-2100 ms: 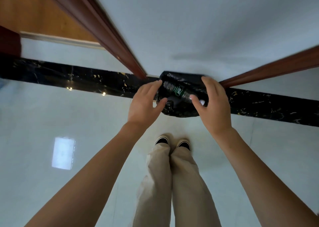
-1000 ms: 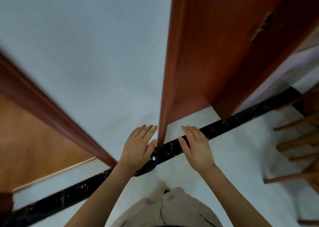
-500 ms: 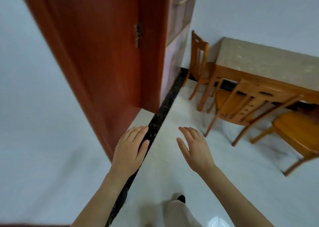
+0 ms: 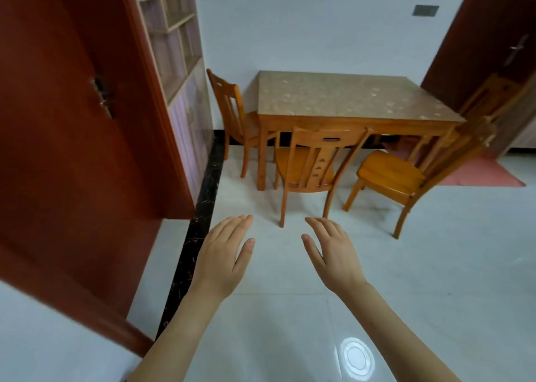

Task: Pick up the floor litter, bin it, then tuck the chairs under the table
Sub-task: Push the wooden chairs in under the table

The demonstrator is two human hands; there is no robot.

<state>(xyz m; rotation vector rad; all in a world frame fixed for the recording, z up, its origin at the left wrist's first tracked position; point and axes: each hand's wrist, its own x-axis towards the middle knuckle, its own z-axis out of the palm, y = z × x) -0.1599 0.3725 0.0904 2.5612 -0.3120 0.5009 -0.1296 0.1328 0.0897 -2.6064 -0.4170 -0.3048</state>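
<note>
here, the left grip and the right grip are both released, fingers straight, palms down, holding nothing. they hover side by side, apart from each other, above the pale tiled floor. just beyond the fingertips stands the nearest chair, its back toward the camera and close to the front edge of the desk; how far its seat reaches under i cannot tell. to its right the angled chair is pulled out and turned aside, nearer the right grip than the left. the left-end chair has its seat partly under the desk. the far chair, blurred, stands at the desk's right end. a black marble strip runs along the floor beside the left grip, with a red-brown door beyond it. a pink mat lies behind the angled chair.
</note>
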